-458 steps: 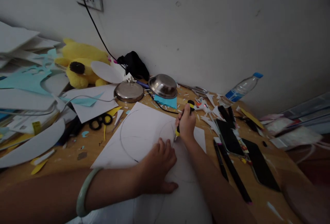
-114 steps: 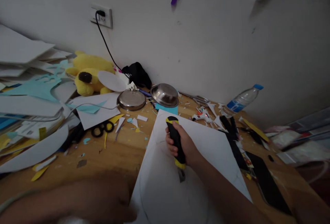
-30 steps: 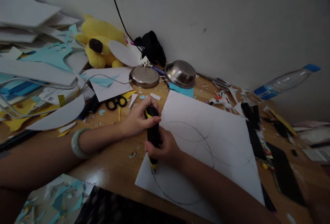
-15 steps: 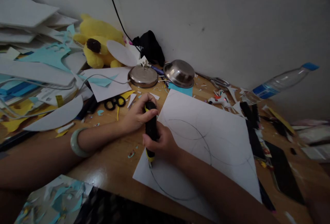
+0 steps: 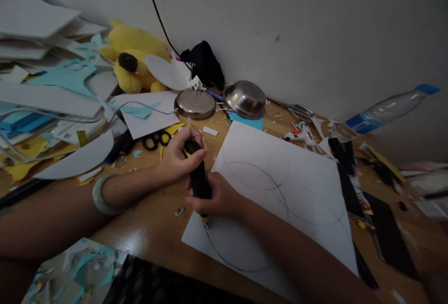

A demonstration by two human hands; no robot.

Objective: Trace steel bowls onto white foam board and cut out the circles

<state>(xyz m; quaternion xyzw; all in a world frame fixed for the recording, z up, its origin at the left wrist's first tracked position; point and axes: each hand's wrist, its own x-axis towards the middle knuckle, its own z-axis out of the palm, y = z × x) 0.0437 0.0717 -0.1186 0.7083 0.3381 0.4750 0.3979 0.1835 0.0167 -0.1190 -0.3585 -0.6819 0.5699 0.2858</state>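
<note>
A black and yellow tool [image 5: 200, 180] stands tilted over a white board [image 5: 308, 192] marked with pencilled circles. Its metal tip touches the board near the left edge, at the end of a dark curved line. My left hand [image 5: 182, 152] is wrapped round the top of the tool, thumb across it. My right hand [image 5: 219, 195] grips the lower part, just above the tip. A pale green bangle [image 5: 102, 195] is on my left wrist.
Behind the board lie two metal bowls [image 5: 245, 99], black scissors [image 5: 156, 140] and a glue gun [image 5: 300, 136]. A yellow plush toy [image 5: 136, 54], foam sheets and scraps crowd the left. A plastic bottle [image 5: 388, 108] and dark phone-like slab [image 5: 390, 234] are at right.
The tool's top has tilted to the left, and my left hand has moved left with it. My right hand has shifted slightly left and down. The tip remains near the same spot.
</note>
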